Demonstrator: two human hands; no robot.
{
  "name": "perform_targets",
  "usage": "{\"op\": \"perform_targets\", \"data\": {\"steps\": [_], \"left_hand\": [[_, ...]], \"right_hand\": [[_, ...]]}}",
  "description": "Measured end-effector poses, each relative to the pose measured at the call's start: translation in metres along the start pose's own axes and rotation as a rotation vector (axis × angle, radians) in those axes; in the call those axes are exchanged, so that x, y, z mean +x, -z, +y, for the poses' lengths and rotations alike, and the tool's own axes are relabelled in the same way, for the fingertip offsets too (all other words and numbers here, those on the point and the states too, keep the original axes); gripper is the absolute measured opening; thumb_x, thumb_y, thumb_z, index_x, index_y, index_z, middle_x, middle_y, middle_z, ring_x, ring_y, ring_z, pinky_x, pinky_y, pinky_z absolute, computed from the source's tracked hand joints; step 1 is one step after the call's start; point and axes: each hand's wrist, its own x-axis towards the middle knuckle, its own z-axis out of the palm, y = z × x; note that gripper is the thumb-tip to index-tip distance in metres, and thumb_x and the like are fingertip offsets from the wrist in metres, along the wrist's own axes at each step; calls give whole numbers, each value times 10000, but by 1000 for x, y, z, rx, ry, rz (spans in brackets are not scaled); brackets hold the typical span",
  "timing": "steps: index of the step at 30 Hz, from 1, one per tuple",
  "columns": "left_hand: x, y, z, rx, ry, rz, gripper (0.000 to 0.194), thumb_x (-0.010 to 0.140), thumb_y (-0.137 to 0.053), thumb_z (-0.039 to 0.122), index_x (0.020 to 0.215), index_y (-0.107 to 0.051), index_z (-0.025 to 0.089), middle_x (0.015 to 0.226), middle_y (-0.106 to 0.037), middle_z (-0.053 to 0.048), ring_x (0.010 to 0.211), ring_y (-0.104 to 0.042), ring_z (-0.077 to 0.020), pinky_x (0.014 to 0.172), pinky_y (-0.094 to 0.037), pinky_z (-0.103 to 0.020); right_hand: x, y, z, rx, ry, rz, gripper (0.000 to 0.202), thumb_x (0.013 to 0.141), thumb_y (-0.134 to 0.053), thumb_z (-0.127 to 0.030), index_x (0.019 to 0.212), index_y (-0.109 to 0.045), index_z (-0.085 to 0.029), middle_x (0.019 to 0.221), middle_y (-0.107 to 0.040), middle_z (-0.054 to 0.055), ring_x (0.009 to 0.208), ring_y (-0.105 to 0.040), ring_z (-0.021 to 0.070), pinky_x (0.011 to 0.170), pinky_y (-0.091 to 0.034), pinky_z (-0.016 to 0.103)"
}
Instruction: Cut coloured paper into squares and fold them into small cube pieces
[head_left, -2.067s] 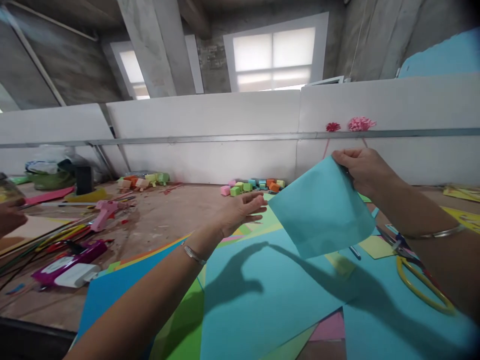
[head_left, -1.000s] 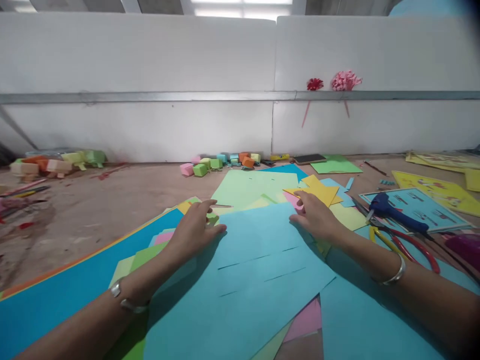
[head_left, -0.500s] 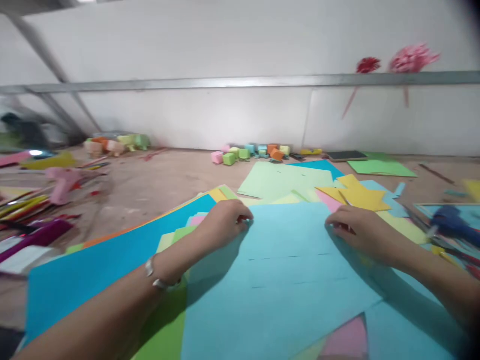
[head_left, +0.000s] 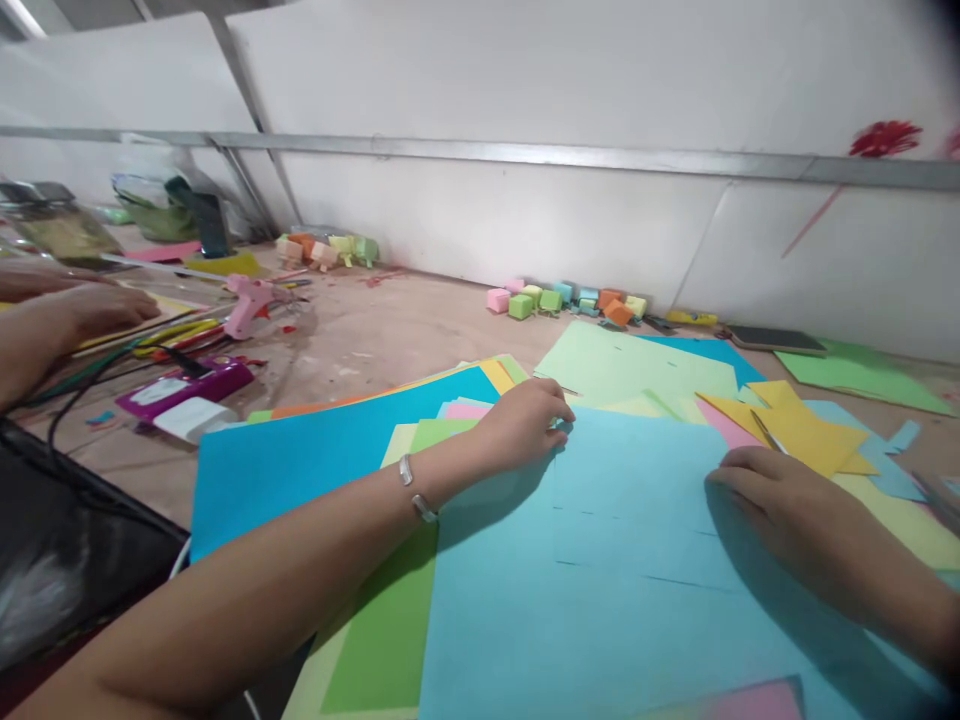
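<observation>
A large light blue sheet (head_left: 600, 630) with short dark dashes lies before me on other coloured paper. My left hand (head_left: 529, 425), with silver bracelets at the wrist, pinches the sheet's top left corner. Near its top right corner is my right hand (head_left: 780, 500), fingers bent together at the paper; what lies under them is hidden. Under my left forearm are a green sheet (head_left: 397, 610) and a darker blue sheet (head_left: 262, 470). Yellow cut paper (head_left: 817, 430) with a thin pointed tool on it lies beyond my right hand.
Small paper cubes (head_left: 551, 299) stand near the wall. At the left are another person's hands (head_left: 90, 315), a pink glue gun (head_left: 247, 305), a purple power strip (head_left: 187, 388) and a black bag (head_left: 67, 560). A dark flat device (head_left: 776, 340) lies at the back right.
The view has swung left, so the table's things sit further right and another person's hands show. My left hand still holds the sheet's corner; my right hand stays by the other corner.
</observation>
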Motion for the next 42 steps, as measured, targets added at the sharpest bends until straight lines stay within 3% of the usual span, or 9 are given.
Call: {"op": "perform_targets", "data": {"steps": [3,7,12,17,21,24,31,42], "left_hand": [[0,-4,-1,38,12,-25,148,729,-747,208,870,-759,167,982,-675,-91,920,-627,-250,755,-481,-317],[0,-8,0,38,5,-35,93,746,-741,231,799,-752,155,921,-674,-93,836,-631,-240,686,-465,-308],[-2,-5,4,36,-31,-25,111,768,-727,212,865,-738,159,971,-673,-98,916,-623,-250,775,-472,-324],[-2,-2,5,72,-56,-41,209,797,-718,279,953,-707,140,1065,-660,-138,1042,-593,-303,881,-469,-396],[-3,-6,9,177,-99,-92,209,824,-686,284,980,-693,145,1138,-648,-156,1145,-556,-334,948,-451,-437],[-6,-13,9,203,-164,-135,278,840,-655,271,1102,-652,176,1294,-593,-159,1248,-502,-349,1023,-403,-499],[-8,-17,7,152,-178,-150,360,917,-529,334,1233,-596,176,1376,-557,-167,1255,-531,-333,1034,-416,-483],[-7,-4,22,331,-82,-305,431,944,-510,339,1346,-537,184,1493,-430,-156,1309,-482,-339,1039,-401,-525]], "right_hand": [[3,2,-18,18,99,-83,389,831,-335,-73,942,-683,-205,1089,-629,137,928,-614,253,735,-508,353],[22,3,-53,1,169,-214,393,872,-327,-62,1022,-668,-187,995,-626,118,853,-586,223,688,-449,305],[51,-5,-81,-82,93,-242,277,956,-434,-247,1142,-626,-178,905,-617,97,797,-561,222,560,-299,274],[54,-8,-87,-97,35,-250,323,981,-436,-279,1261,-563,-177,957,-638,101,842,-576,230,577,-298,289],[49,2,-95,-72,45,-303,269,976,-460,-286,1184,-590,-178,948,-658,95,845,-598,236,586,-328,298],[52,7,-101,-46,49,-275,233,983,-446,-299,1067,-618,-167,928,-669,98,855,-617,244,604,-361,307],[69,-1,-96,-21,10,-233,489,995,-337,-515,1267,-549,-169,989,-706,120,888,-652,273,653,-436,343],[72,-3,-70,-69,-193,-306,645,988,-307,-536,1443,-421,-93,985,-733,200,896,-694,313,639,-460,358]]}}
